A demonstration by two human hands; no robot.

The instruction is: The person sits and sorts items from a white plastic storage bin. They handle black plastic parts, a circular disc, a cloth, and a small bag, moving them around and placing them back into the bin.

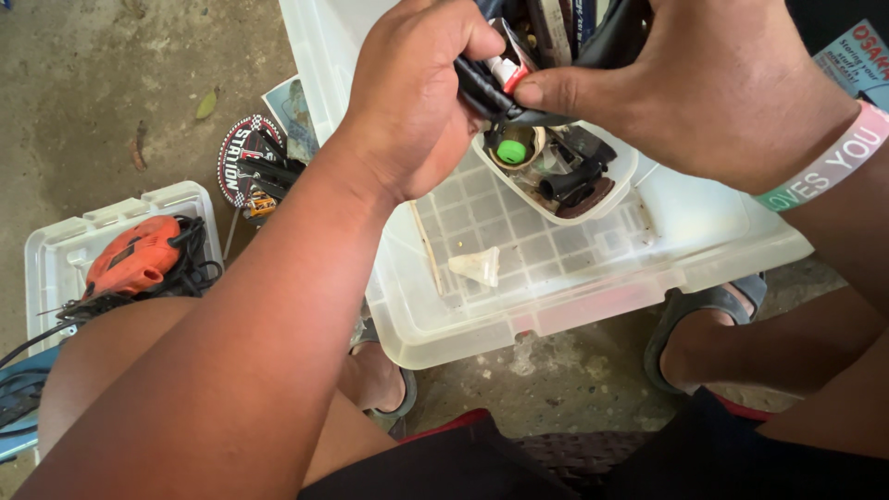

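Hands work together above the clear plastic bin [593,278]: left hand [407,102] has its grip clamped on a black cable bundle [486,93], right hand [713,83] pinches it by thumb, so keeping coils tight over the small white tub [616,190] seems wise

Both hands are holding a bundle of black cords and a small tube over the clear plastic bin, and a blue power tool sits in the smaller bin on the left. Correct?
Not quite: in the head view the power tool in the smaller bin is orange, not blue. The rest holds: left hand and right hand hold black cords and small tube over the clear plastic bin.
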